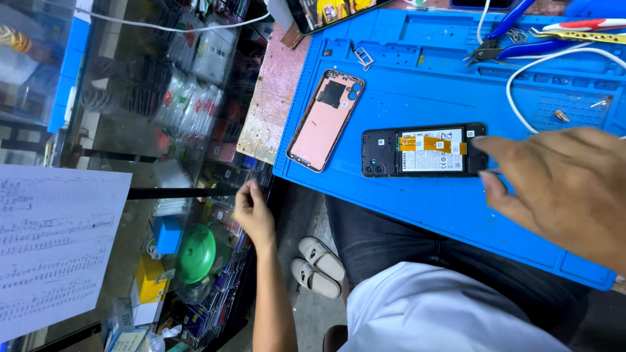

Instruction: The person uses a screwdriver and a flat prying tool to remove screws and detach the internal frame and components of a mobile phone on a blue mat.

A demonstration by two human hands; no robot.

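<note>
A black phone (424,151) with its back cover off lies on the blue work mat (417,85), showing its battery and orange flex strips. My right hand (561,186) is over the phone's right end, fingers apart, with the index tip on the upper corner and the thumb at the lower corner. The pink back cover (326,120) lies inside-up to the phone's left. My left hand (252,212) reaches down off the mat's edge to a glass display cabinet (130,130); its fingers curl at the cabinet's edge and I cannot see whether they hold anything.
Blue-handled pliers (505,32), tweezers (580,34), a white cable (521,85), a SIM tray (363,57) and small screws sit at the mat's far side. Another phone (326,13) lies at the top. A printed sheet (55,248) rests on the cabinet glass. Sandals (317,266) are on the floor.
</note>
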